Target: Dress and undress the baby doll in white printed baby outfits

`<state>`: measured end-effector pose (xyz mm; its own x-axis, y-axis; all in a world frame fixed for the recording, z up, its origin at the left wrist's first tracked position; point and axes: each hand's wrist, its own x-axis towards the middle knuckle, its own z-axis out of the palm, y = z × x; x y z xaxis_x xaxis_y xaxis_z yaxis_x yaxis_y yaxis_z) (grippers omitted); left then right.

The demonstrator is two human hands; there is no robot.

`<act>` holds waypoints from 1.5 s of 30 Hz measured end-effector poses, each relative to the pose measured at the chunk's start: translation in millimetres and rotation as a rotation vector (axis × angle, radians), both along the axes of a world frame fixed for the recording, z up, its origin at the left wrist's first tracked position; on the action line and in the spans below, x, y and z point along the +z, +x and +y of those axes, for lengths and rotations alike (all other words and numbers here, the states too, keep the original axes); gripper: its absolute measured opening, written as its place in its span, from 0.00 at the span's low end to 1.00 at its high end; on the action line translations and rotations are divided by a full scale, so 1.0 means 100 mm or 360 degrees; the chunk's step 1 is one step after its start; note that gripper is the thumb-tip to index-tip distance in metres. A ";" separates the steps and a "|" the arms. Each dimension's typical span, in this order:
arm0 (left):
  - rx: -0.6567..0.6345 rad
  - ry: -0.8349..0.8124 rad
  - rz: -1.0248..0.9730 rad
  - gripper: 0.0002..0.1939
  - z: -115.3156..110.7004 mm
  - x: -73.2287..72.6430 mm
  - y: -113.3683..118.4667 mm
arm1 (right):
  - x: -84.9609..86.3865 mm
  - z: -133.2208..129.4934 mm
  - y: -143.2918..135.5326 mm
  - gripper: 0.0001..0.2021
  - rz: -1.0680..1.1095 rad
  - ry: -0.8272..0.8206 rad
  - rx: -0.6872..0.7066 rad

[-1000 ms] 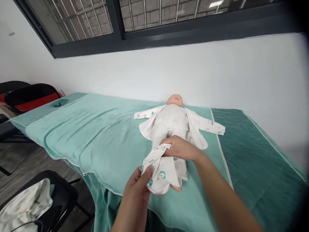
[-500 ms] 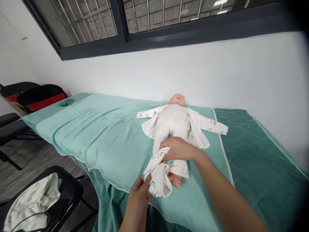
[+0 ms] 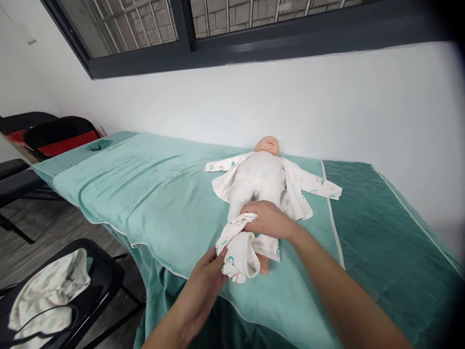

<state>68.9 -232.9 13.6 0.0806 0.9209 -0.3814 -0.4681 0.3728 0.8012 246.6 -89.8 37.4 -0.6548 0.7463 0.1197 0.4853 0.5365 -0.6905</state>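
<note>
A baby doll (image 3: 258,173) lies on its back on the green-covered bed, its head toward the wall. It wears an unfastened white printed shirt (image 3: 296,198) whose sleeves spread out to both sides. White printed baby pants (image 3: 240,257) are bunched around its lower legs, and a bare foot (image 3: 263,264) shows below one leg opening. My left hand (image 3: 209,271) pinches the pants at their lower left edge. Higher up, my right hand (image 3: 267,220) is closed on the gathered fabric over the shin, its fingertips partly hidden in the folds.
The bed's light green cover (image 3: 145,184) hangs over the near edge, and a darker green sheet (image 3: 385,228) lies on the right. A black chair (image 3: 101,271) at lower left bears a crumpled white cloth (image 3: 54,295) and a dark cable. Folding chairs (image 3: 61,138) stand at far left.
The view has shifted slightly. My left hand has turned, with its forearm coming in further from the left. The pants now cover more of the foot, while both hands keep their hold.
</note>
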 end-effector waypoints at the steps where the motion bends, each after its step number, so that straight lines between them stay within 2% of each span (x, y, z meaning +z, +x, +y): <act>1: -0.0016 0.0025 -0.0039 0.17 0.01 0.01 0.00 | 0.00 -0.01 0.00 0.04 0.0022 0.0024 -0.0008; 8: 0.0113 0.0156 0.0105 0.22 0.16 -0.12 -0.06 | 0.00 -0.05 -0.01 0.06 0.0083 0.0183 -0.0051; 14: 0.0127 0.0247 0.0214 0.20 0.20 -0.10 -0.06 | 0.02 -0.06 0.06 0.07 0.0201 0.0047 0.0089; 18: -0.0022 0.0261 0.0124 0.22 0.15 -0.13 -0.14 | 0.03 -0.07 0.10 0.10 0.0098 -0.0018 0.0179; 21: -0.0232 0.0313 0.0069 0.31 0.13 -0.16 -0.22 | 0.05 -0.07 0.10 0.09 0.0036 -0.0013 0.0163; 23: -0.0263 0.0353 0.0104 0.33 0.15 -0.18 -0.24 | 0.06 -0.07 0.10 0.09 -0.0006 -0.0009 0.0163; 27: -0.0148 0.0385 0.0263 0.21 0.22 -0.20 -0.20 | 0.09 -0.09 0.11 0.10 -0.0084 0.0022 0.0206; 31: -0.0149 0.0352 0.0487 0.12 0.33 -0.16 -0.21 | 0.10 -0.09 0.12 0.12 -0.0123 0.0061 0.0257; 35: -0.0086 0.0370 0.0795 0.10 0.50 -0.14 -0.31 | 0.08 -0.10 0.11 0.14 -0.0117 0.0067 0.0236; 40: 0.0000 0.0502 0.1097 0.11 0.77 -0.10 -0.38 | 0.08 -0.12 0.09 0.07 -0.0051 0.0043 0.0227; 45: -0.0007 0.0475 0.1117 0.11 0.96 -0.03 -0.36 | 0.08 -0.13 0.08 0.07 -0.0029 0.0022 0.0171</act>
<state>32.5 -136.7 10.8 -0.0849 0.9932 -0.0793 0.1893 0.0942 0.9774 255.0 -102.5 45.0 -0.7332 0.6699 0.1169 0.4366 0.5955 -0.6744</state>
